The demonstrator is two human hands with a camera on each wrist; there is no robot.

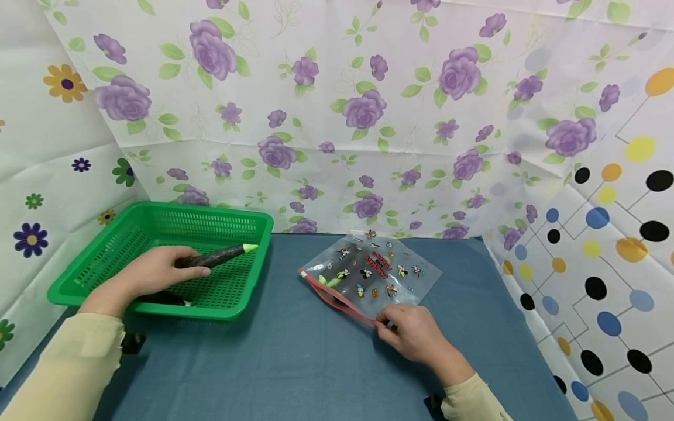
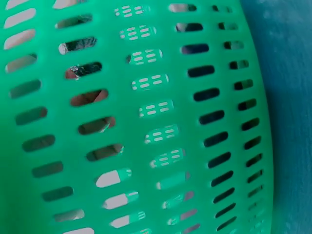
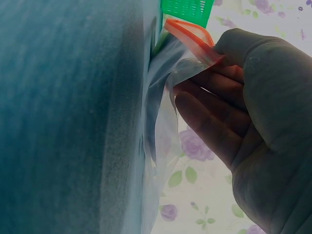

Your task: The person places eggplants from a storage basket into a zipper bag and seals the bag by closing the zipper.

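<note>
My left hand reaches over the green plastic basket and holds a long dark stick-like thing with a pale green tip pointing right. Below that hand, another dark long thing with a whitish end lies in the basket. At the red zip edge of a clear zip bag printed with cartoon figures, my right hand pinches the near corner between thumb and fingers. Pale green pieces show through the bag near its opening. In the right wrist view the pinched red edge stands raised.
The basket's slotted wall fills most of the left wrist view. Blue cloth covers the table. A flowered sheet hangs behind it, and a dotted sheet stands along the right side.
</note>
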